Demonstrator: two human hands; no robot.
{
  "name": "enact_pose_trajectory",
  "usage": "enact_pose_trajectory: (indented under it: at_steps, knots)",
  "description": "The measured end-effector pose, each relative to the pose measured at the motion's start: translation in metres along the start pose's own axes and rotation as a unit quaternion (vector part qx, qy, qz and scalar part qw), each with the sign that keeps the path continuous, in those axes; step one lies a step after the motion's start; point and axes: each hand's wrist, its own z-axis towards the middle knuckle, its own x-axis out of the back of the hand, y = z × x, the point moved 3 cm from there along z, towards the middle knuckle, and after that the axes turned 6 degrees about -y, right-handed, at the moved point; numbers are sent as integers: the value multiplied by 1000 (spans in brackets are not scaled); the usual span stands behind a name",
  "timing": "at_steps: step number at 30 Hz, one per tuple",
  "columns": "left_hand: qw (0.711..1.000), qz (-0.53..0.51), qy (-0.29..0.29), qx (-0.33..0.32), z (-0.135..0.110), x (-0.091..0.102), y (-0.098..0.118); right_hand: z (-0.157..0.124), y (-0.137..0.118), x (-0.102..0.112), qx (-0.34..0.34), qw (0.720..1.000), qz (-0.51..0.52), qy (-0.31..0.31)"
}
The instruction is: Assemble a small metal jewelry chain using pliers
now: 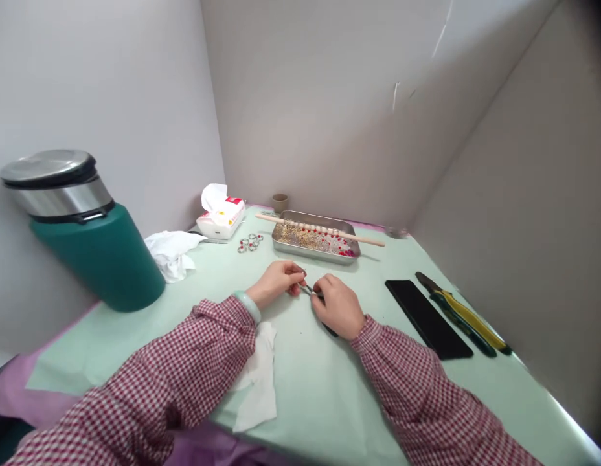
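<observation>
Both hands work just in front of the tray (310,254), near the middle of the table (329,401). The right hand (337,307) is closed around a small metal tool (307,289), whose dark handle end shows below the palm. The left hand (276,279) has its fingers pinched narrow at the tool's tip; whether they grip the tip or some small piece there cannot be told. A wooden stick (366,240) lies across the tray, overhanging both rims. Left of the tray lie small rings (250,242), then a tissue box (221,217); a cup (280,202) stands behind the tray's left corner. Far left of the tray stands a green bin (96,259) at the table's edge, with a crumpled cloth (171,254) beside it. Right of the tray and nearer, a black slab (429,317) and pliers (468,317) lie side by side close to the wall. White paper (259,382) lies under the left forearm. There is open surface in a narrow strip between tray and hands, and a wider stretch between the forearms.
</observation>
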Motion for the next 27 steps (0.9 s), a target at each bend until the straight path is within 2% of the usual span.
enact_pose_trajectory:
  at_steps: [5,10,15,21,27]
  knots:
    - [1000,20,-2,5,-2,-1,-3,-4,-3,-4,39,998,41,2]
    - [997,65,34,1,-6,-5,0,-9,-11,-5,98,981,164,11]
    - [985,165,48,-20,-11,-9,3,-16,-15,-6,98,975,197,-8]
    - [976,211,43,-28,-10,-11,3,-23,-14,-5,117,965,232,-22]
    - [975,219,42,-19,-9,-10,5,-22,-10,-8,137,968,210,-16]
